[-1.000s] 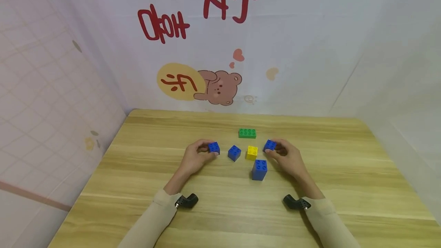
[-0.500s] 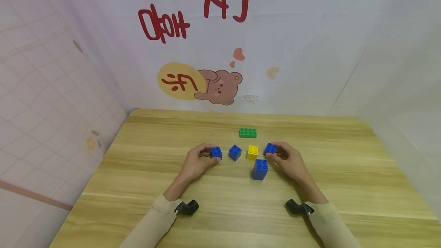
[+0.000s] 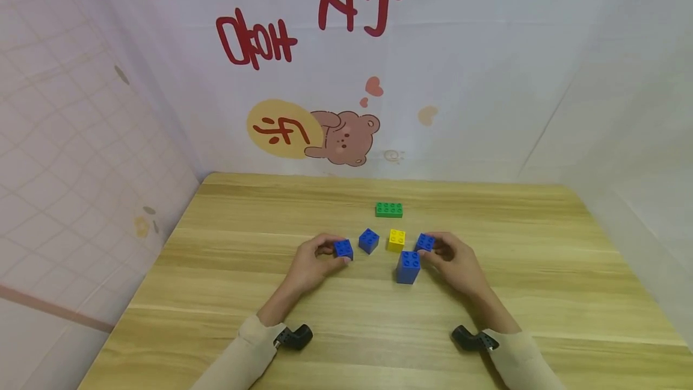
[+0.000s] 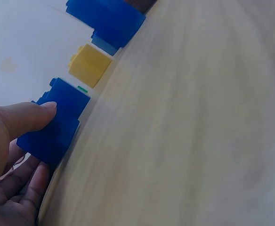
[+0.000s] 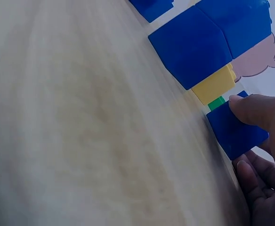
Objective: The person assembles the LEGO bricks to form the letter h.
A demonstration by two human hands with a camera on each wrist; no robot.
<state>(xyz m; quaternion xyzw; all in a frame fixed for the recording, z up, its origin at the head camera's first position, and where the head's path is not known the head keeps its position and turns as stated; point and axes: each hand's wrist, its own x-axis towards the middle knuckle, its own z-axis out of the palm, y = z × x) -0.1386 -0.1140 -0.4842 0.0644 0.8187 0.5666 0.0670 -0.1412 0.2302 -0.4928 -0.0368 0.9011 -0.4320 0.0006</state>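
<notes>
Left hand (image 3: 311, 263) pinches a square blue toy brick (image 3: 343, 249) between thumb and fingers, low over the wooden table. Right hand (image 3: 457, 260) grips another such blue brick (image 3: 425, 241), thumb on the near side. In the wrist views, the left-hand brick (image 4: 48, 139) and the right-hand brick (image 5: 236, 129) are both close to the tabletop. Between the hands sit a loose blue brick (image 3: 369, 241), turned at an angle, and a square yellow brick (image 3: 397, 239). A two-high blue brick stack (image 3: 408, 268) stands upright in front, overlapping the right-hand brick's lower edge in the head view.
Farther back lies a longer green brick (image 3: 388, 210) with two rows of studs. The wooden table (image 3: 346, 342) meets a printed white cloth (image 3: 465, 101) at its back edge. Black wrist cameras (image 3: 295, 337) stick out from both sleeves.
Both hands have drawn nearer to the body with their blue bricks, the left one also shifting a little to the right. The loose bricks and the stack stay put.
</notes>
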